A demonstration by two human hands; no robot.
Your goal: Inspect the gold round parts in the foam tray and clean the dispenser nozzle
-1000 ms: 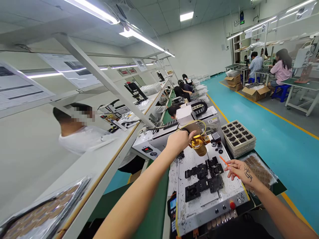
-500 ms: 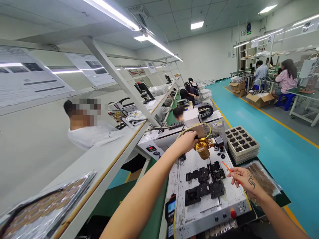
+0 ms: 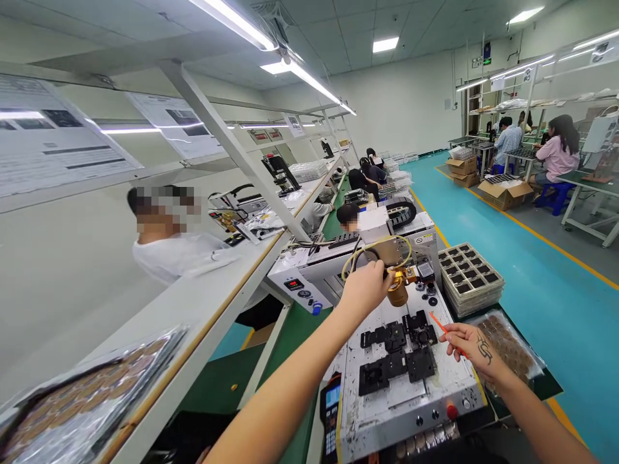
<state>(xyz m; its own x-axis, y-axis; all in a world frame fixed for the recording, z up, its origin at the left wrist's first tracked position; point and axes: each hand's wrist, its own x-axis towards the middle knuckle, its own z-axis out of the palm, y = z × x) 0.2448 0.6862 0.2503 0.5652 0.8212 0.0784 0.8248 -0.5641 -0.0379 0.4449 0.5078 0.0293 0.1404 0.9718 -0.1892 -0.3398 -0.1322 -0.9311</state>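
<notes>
Left hand [image 3: 366,288] reaches forward, arm outstretched, fingers closed on the brass dispenser head [image 3: 398,288] at the machine's far edge. Right hand [image 3: 471,345] — wrist bent — pinches an orange stick [image 3: 441,324] near the black fixtures [image 3: 396,353].

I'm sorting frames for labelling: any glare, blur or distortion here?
Head view: ceiling tube lights blow out white; wide-angle bends the shelf posts; a co-worker's face is pixelated; the left hand and right hand look sharp.

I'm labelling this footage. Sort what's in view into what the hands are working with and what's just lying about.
In use:
left hand on the brass machine head
right hand holding the orange stick
black fixtures on the machine deck

Lying about:
stacked black trays
bagged brown parts
handheld controller
</notes>
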